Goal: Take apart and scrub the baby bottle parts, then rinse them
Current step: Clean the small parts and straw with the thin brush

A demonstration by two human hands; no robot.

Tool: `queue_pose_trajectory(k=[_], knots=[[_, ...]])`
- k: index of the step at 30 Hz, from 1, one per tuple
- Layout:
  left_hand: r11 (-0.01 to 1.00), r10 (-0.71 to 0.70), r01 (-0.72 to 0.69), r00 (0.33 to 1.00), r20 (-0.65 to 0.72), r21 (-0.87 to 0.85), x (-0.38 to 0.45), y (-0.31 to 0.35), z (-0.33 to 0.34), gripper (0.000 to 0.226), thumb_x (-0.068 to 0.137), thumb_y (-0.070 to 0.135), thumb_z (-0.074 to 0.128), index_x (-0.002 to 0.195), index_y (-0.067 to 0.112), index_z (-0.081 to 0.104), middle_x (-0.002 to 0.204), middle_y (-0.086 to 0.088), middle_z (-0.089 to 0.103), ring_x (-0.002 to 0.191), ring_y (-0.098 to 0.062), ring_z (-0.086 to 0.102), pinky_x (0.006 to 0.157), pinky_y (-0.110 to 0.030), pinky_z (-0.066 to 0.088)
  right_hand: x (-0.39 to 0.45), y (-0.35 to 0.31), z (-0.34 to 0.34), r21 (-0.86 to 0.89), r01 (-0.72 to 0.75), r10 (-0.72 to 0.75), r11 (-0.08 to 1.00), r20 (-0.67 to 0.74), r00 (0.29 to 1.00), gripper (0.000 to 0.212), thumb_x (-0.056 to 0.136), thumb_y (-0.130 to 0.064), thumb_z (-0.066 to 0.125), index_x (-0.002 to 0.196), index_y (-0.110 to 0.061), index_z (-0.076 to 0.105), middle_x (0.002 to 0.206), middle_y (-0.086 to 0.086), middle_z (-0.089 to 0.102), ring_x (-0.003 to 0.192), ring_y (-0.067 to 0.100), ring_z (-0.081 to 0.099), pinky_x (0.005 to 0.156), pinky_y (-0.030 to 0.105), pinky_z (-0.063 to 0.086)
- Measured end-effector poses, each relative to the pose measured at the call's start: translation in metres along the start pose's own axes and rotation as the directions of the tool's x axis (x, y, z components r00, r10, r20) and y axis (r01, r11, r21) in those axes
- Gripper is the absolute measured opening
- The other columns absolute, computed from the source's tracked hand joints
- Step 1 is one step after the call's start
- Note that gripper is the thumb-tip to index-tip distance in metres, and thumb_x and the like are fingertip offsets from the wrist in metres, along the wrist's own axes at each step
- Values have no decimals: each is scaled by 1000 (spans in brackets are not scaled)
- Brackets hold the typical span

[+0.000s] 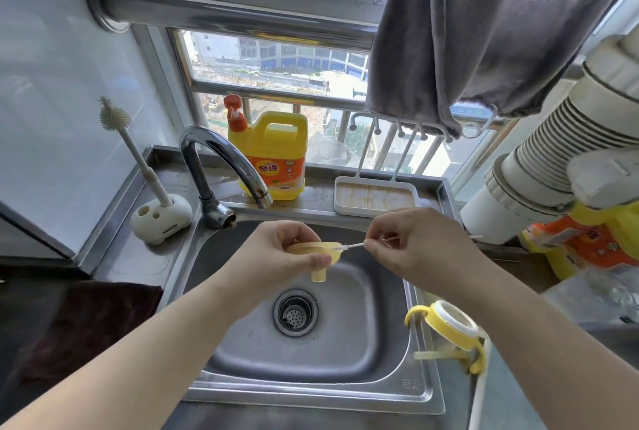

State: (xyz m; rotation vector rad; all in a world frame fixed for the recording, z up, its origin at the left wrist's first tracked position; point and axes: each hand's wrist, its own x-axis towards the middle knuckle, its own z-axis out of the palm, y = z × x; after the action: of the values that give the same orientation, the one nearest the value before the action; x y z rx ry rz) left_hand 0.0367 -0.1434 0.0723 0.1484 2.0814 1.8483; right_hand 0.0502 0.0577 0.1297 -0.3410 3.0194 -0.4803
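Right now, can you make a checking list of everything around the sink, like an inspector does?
Surface: steel sink, basin holds nothing; tap not running.
Job's things: yellowish bottle part held over the basin; thin brush poked into it; yellow handled ring lies on the sink's right rim.
Clutter: soap jug, white tray, bottle brush in its stand, grey cloth hanging above.
Grippers: left hand grips the part; right hand pinches the brush.
Cables: nothing seen.
Surroundings: window behind, white pipe at right.
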Motion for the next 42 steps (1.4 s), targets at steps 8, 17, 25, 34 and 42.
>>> queue_pose_trajectory(k=[8, 17, 25, 34, 42], knots=[[997, 14, -11, 999, 37, -76, 1, 2, 1, 23, 64, 18, 74, 79, 6, 61, 74, -5, 61, 70, -13, 53, 64, -20, 41, 6, -11, 9, 106, -33, 40, 994, -57, 998, 15, 85, -43, 61, 79, -29, 67, 60, -15, 50, 66, 4, 44, 55, 23, 33], [1000, -24, 26, 995, 99, -17, -2, 4, 8, 12, 74, -2, 75, 79, 5, 67, 63, 0, 55, 54, -3, 48, 52, -12, 39, 7, -12, 11, 215, -38, 37, 976, 8, 999, 13, 82, -41, 65, 77, -30, 68, 58, -14, 54, 62, 1, 49, 58, 24, 37], [993, 24, -15, 997, 77, -115, 3, 3, 5, 11, 76, -4, 71, 80, 6, 68, 79, 7, 59, 64, -4, 54, 62, -17, 46, 8, -5, 12, 259, -54, 50, 964, 23, 998, 13, 82, -40, 66, 74, -29, 67, 53, -14, 50, 57, 1, 46, 58, 26, 38], [998, 2, 0, 1000, 23, -68, 6, 0, 6, 24, 76, -7, 71, 66, 10, 58, 112, -4, 67, 73, -7, 63, 67, -15, 48, 10, -2, 12, 257, -48, 40, 965, 33, 999, 13, 82, -40, 66, 74, -30, 66, 57, -12, 53, 59, 3, 48, 62, 29, 43], [999, 34, -32, 997, 65, -20, 7, -2, 3, 24, 72, 11, 76, 67, 12, 53, 85, 0, 67, 69, -13, 57, 65, -21, 43, 12, 0, 11, 268, -41, 42, 963, 1, 999, 13, 81, -38, 67, 74, -28, 67, 52, -13, 50, 56, 3, 45, 60, 28, 41]])
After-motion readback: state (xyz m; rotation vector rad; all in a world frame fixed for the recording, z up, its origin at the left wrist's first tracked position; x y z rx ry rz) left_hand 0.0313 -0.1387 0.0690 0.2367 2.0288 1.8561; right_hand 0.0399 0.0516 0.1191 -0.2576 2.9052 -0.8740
